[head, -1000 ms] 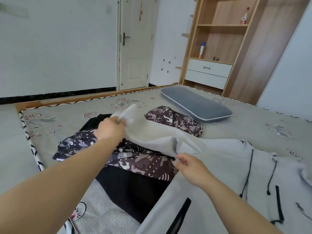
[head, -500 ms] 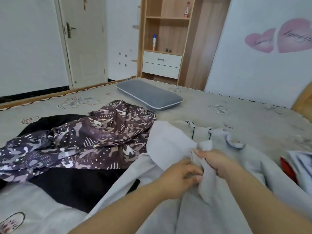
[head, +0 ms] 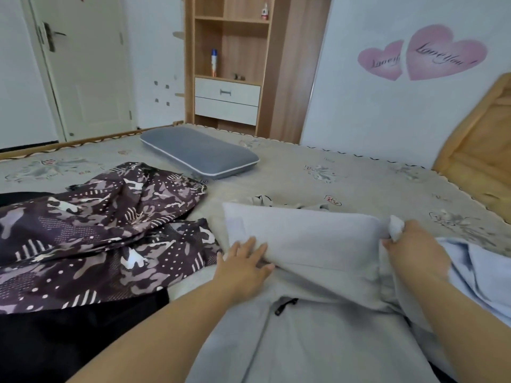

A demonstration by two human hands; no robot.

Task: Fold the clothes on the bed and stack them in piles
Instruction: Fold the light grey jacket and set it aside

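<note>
**Grey garment held at two ends on the bed**

The grey zip-up garment (head: 318, 313) lay spread at the near edge of the bed (head: 373, 183), its far part folded back toward the person. The left hand (head: 243, 265) rested on that fold's left end, fingers straight and spread. The right hand (head: 412, 250) pinched a bunched corner of the fold at its right end. A purple patterned garment (head: 96, 233) lay crumpled just left, over black clothing (head: 69, 333). A pale blue garment (head: 475, 275) lay just right. A grey pillow (head: 199, 152) sat near the far edge.
</note>
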